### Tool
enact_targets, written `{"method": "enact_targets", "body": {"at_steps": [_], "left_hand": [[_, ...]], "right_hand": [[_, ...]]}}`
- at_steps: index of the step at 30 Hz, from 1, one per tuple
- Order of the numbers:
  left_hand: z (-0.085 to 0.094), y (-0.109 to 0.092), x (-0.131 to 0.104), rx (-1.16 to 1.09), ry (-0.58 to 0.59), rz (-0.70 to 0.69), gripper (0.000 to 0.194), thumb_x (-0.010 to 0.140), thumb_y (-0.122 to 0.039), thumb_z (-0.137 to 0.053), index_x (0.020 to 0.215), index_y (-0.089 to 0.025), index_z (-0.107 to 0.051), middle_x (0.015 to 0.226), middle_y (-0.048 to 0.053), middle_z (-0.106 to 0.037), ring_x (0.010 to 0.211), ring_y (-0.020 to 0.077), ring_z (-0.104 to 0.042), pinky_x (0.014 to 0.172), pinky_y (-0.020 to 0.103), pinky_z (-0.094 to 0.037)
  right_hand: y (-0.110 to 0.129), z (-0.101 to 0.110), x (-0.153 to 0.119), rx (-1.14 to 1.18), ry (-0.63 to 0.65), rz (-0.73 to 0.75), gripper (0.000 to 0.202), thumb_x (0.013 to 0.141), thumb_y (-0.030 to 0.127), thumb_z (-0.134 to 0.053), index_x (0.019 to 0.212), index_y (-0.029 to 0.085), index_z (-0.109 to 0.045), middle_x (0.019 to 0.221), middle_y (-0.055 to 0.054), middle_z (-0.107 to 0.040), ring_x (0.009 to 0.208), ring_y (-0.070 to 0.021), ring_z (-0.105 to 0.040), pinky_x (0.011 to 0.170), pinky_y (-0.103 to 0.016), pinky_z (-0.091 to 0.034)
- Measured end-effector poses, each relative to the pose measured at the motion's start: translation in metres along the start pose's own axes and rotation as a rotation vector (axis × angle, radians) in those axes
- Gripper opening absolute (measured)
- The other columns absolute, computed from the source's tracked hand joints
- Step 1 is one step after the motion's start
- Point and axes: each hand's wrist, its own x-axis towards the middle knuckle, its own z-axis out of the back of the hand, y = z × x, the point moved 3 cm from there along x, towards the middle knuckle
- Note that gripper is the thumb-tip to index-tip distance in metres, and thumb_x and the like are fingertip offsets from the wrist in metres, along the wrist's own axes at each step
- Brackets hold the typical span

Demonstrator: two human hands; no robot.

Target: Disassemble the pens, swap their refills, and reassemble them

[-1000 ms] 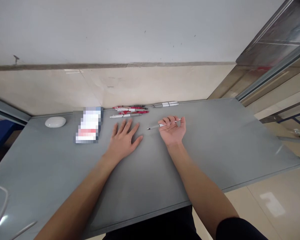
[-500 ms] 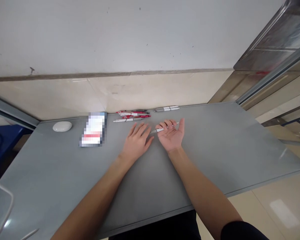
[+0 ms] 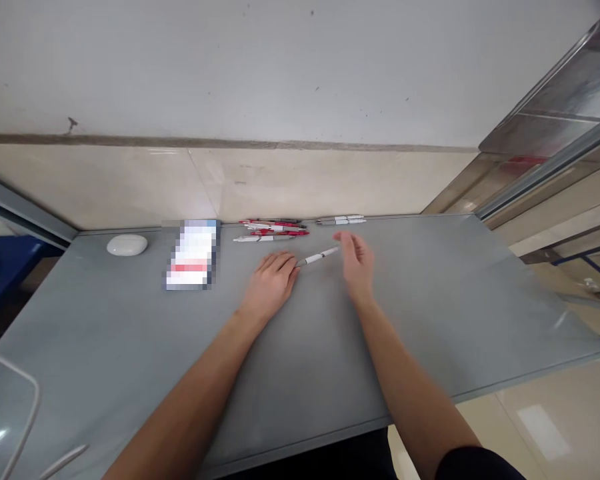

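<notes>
A white pen [image 3: 320, 256] with a clear end slants up to the right between my hands, a little over the grey table. Its lower left end is pinched at the thumb and fingertips of my left hand [image 3: 270, 283], which rests palm down. My right hand [image 3: 359, 263] is by the pen's upper right end, with its fingers bent and smeared by motion. Whether it touches the pen I cannot tell. Beyond my left hand lies a pile of red and white pens [image 3: 275, 229]. Farther right, a few white pens [image 3: 341, 219] lie side by side near the wall.
A phone [image 3: 193, 257] with a blurred-out screen lies left of the pile. Left of it sits a white rounded case [image 3: 127, 245]. A white cable [image 3: 33, 393] loops at the near left corner. The tiled wall [image 3: 330, 177] bounds the table's [image 3: 430, 307] far edge.
My right hand has turned over from palm up and moved off most of the pen, toward its right end. My left hand has closed on the pen's left end. The view has shifted slightly.
</notes>
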Motion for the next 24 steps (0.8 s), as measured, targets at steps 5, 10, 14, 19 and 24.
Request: {"method": "enact_targets", "body": {"at_steps": [5,10,14,19,24], "left_hand": [[-0.004,0.002,-0.003,-0.026,0.019,0.012,0.021,0.094,-0.020,-0.047,0.105,-0.015,-0.064,0.110,0.010,-0.070,0.107,0.0240,-0.063,0.095,0.041,-0.050],[-0.004,0.004,-0.004,-0.055,0.013,0.019,0.025,0.095,-0.020,-0.044,0.110,-0.015,-0.063,0.111,0.010,-0.070,0.109,0.0233,-0.063,0.096,0.040,-0.051],[-0.004,0.003,-0.005,-0.068,0.035,0.019,0.026,0.095,-0.022,-0.044,0.109,-0.015,-0.065,0.114,0.011,-0.069,0.111,0.0232,-0.062,0.100,0.041,-0.049],[0.000,0.001,-0.005,-0.040,0.019,0.037,0.027,0.095,-0.027,-0.045,0.110,-0.018,-0.066,0.115,0.009,-0.069,0.111,0.0232,-0.062,0.100,0.041,-0.048],[0.003,0.002,-0.005,0.012,0.025,0.125,0.039,0.097,-0.035,-0.041,0.127,-0.016,-0.057,0.129,0.010,-0.062,0.126,0.0270,-0.052,0.109,0.048,-0.037]], "right_hand": [[0.015,-0.013,-0.021,-0.518,0.371,0.584,0.029,0.093,0.029,-0.046,0.111,0.023,-0.067,0.111,-0.006,-0.072,0.112,-0.0208,-0.063,0.106,-0.041,-0.044],[0.014,-0.022,-0.034,-0.752,0.503,0.836,0.036,0.092,0.014,-0.042,0.120,0.022,-0.063,0.119,-0.002,-0.070,0.117,-0.0167,-0.061,0.111,-0.036,-0.041],[0.015,-0.019,-0.032,-0.827,0.528,0.866,0.036,0.091,0.010,-0.044,0.114,0.025,-0.067,0.112,-0.001,-0.072,0.104,-0.0154,-0.067,0.104,-0.034,-0.047],[0.017,-0.016,-0.021,-0.835,0.646,0.828,0.037,0.093,0.013,-0.039,0.108,0.030,-0.069,0.109,-0.001,-0.073,0.104,-0.0185,-0.065,0.093,-0.035,-0.050],[0.010,-0.006,0.002,-0.882,0.644,0.801,0.036,0.092,0.013,-0.041,0.110,0.029,-0.068,0.117,-0.003,-0.069,0.104,-0.0189,-0.064,0.088,-0.034,-0.050]]}}
